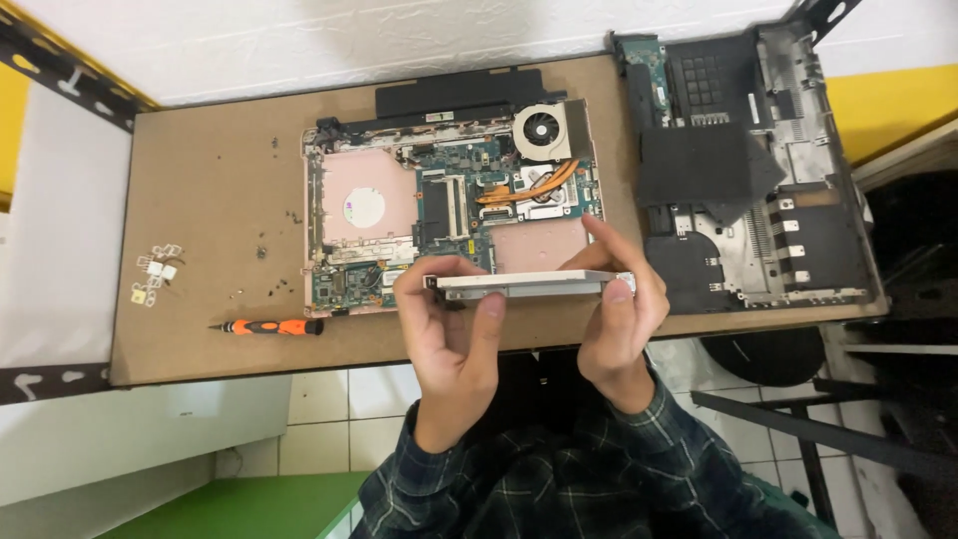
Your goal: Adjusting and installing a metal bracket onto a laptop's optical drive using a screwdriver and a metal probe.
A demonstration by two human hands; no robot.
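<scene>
A: Head view first. What are the hands on?

B: A flat silver drive (527, 284), slim and rectangular, held edge-on just above the near edge of the counter (200, 200), at about 6 o'clock from the opened laptop base (449, 215). The left hand (449, 334) pinches its left end, thumb under, fingers curled on top; the right hand (621, 319) clamps the right end the same way.

A: How would it handle?

B: I'd judge it light and stiff, a thin metal shell, smooth enough to slip. Best held by the short ends or long edges, not pressed on the flat face.

A: Any labels?

B: A round pale sticker (364, 207) on the pink panel, at 9 o'clock from the fan (542, 128). An orange screwdriver (267, 326) lies at 8 o'clock; the removed dark cover (753, 180) sits at 3 o'clock.
</scene>
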